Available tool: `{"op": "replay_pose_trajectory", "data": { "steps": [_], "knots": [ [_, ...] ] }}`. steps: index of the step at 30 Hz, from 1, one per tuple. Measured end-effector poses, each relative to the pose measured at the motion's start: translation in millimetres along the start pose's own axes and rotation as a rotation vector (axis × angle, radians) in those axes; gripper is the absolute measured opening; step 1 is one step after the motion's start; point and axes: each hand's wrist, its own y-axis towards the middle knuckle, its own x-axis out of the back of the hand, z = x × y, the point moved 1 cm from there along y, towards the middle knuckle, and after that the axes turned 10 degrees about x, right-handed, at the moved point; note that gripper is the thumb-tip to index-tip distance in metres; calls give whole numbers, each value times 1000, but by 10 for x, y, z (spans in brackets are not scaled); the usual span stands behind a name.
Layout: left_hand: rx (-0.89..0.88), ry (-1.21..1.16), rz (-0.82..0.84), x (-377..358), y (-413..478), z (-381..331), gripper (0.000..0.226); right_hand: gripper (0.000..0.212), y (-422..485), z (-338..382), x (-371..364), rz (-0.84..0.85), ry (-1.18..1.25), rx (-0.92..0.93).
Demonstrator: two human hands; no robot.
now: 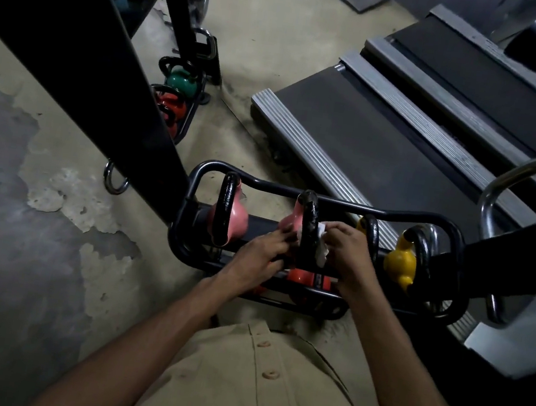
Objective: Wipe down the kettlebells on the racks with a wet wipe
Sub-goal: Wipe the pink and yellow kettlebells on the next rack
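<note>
Right hand [346,248] presses wet wipe [321,250] against kettlebell handle [308,232]

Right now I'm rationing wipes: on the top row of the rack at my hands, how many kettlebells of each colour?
Pink kettlebells: 2
Yellow kettlebells: 2
Total: 4
</note>
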Motion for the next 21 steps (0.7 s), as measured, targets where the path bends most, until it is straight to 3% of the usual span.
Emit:
{"op": "replay_pose_trajectory", "data": {
  "steps": [2,4,9,12,15,21],
  "knots": [
    [-6,-3,-9,-4,3,-19,42,13,-10,43,10,7,27,16],
    [-10,2,-11,-14,17,-9,45,5,-15,46,-32,-40,-83,156],
    [-7,11,-21,-21,-14,-23,49,11,-223,-33,-196,-46,-812,859],
    [12,27,-33,-9,-23,-45,38,14,-423,-228,-169,-23,-1021,1021],
    [-18,17,4,-7,-24,-23,43,16,-586,-339,-67,-57,-780,916],
    [9,-39,6,12,-16,-74,45,12,-462,-275,14,-86,-193,353]
  ]
}}
